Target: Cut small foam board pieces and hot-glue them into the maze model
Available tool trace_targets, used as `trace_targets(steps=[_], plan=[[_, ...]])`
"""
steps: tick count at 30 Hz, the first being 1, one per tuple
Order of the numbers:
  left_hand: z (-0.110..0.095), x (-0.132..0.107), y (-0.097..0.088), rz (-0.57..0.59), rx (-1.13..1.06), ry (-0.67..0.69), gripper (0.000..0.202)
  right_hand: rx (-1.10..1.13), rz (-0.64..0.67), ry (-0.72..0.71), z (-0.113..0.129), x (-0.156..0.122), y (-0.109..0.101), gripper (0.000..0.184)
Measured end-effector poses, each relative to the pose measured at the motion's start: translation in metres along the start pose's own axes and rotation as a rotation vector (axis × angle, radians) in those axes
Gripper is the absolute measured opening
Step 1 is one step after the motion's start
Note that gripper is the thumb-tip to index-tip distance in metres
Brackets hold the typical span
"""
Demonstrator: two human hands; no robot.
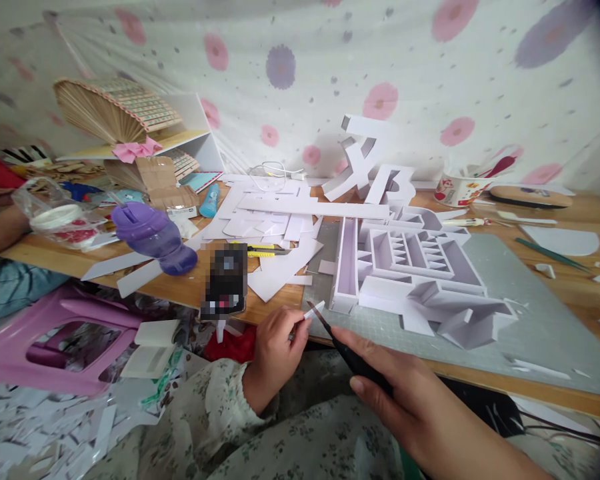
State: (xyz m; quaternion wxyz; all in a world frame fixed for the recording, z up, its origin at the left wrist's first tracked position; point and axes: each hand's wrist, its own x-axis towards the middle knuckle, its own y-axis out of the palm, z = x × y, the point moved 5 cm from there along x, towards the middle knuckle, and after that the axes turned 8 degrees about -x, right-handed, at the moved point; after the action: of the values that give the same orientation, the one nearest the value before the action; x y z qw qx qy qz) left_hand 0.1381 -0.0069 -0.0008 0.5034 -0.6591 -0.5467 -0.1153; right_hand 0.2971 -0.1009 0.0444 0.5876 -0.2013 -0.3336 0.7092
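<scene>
My left hand pinches a small white strip of board at the table's front edge. My right hand is wrapped round the black handle of a craft knife, whose thin blade meets or nearly meets the strip's free end. Just beyond my hands, a white structure of raised walls and compartments sits on a grey cutting mat. Behind it stand white built-up shapes. A yellow utility knife lies among loose white sheets.
Left of the sheets are a phone-like device, a purple bottle and a fan. A paper cup and green tweezers are at right. Another person's arm shows at far left, above a pink stool and scraps.
</scene>
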Motion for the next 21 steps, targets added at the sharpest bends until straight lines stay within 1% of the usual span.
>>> trace_targets(steps=[7,13,18,21], plan=[[0.0015,-0.0005,0.0005,0.003,-0.006,0.011,0.008,0.005,0.0,-0.017,-0.001,0.003,0.0019,0.05],[0.0026,-0.0006,0.0007,-0.001,-0.006,0.014,0.008,0.016,-0.003,0.014,-0.001,0.0012,-0.0012,0.049],[0.0018,-0.0012,0.0005,0.014,-0.01,0.014,0.008,-0.007,-0.033,-0.041,0.0009,0.0012,-0.0003,0.051],[0.0022,-0.0019,0.0008,0.014,-0.01,0.011,0.007,-0.026,-0.052,-0.049,0.0006,0.0015,0.001,0.051]])
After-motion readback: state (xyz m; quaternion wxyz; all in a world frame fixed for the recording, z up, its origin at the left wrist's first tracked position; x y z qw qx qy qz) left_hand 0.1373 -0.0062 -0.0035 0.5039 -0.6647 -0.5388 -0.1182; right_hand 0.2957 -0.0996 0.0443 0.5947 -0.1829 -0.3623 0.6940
